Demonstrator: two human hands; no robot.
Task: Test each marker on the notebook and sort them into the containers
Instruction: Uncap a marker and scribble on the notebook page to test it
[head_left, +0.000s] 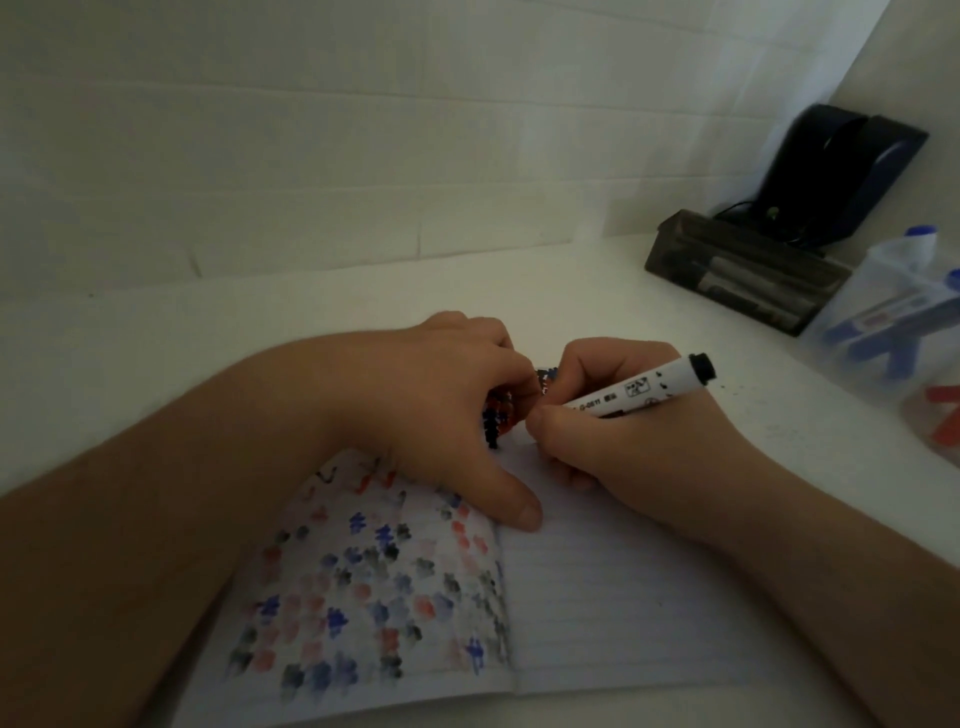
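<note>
Two bare forearms fill the dim foreground over a white table (260, 322). Open on it lies the notebook (597, 597), its near edge cut off by the forearms, left page crowded with blurry red, blue and black test blotches. Left hand (441, 405) sits on the page, thumb pressing near the fold, fingers curled over fresh marks; whether they pinch anything, I can't tell. Right hand (623, 447) grips a white marker (644, 389), black end up and to the right, its tip hidden behind the fingers. Far right, a clear container (883, 312) of blue markers runs off frame beside a dark container (737, 270), contents murky. Red shapes (943, 415) at the edge are too blurred to identify.
</note>
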